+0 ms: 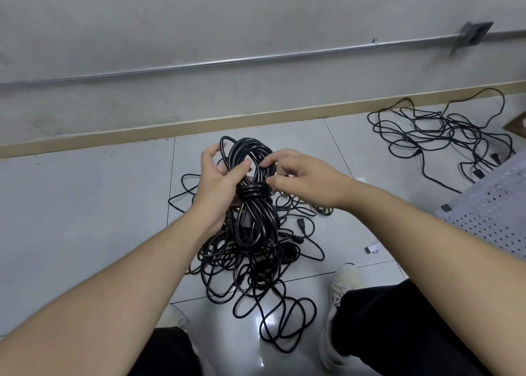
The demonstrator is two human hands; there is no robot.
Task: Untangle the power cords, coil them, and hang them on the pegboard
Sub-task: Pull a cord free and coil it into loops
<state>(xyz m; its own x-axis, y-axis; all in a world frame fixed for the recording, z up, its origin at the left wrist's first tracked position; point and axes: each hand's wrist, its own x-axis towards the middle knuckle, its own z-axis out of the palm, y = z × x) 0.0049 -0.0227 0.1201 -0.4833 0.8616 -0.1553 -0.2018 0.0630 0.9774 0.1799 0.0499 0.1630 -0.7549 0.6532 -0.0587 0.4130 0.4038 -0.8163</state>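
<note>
— Where's the cord being worked on?

— Held up over the floor (pixel 85 204), between both hands. It's a coiled black cord (pixel 257 204): long glossy loops, bound around the waist by several tight wraps of its own cable, so it pinches into a figure-eight shape.

— And each grip?

— The left hand (pixel 219 182) has its grip curled round the bundle at the wrapped waist, thumb across the front. The right hand (pixel 301 179) pinches strands of the upper loop with thumb and fingertips.

— What lies underneath?

— A tangled pile of cords (pixel 256 267) on smooth, pale, shiny floor tiles, thin black rubbery cable in loose overlapping loops, with a blocky black plug (pixel 302 225) showing at its right edge.

— Anything else?

— A second tangle (pixel 438 136) lies well apart, far right near the tan baseboard (pixel 113 136). At the right edge sits a white perforated panel (pixel 495 216), a grid of small round holes. A metal conduit (pixel 227 61) runs along the grey wall.
</note>
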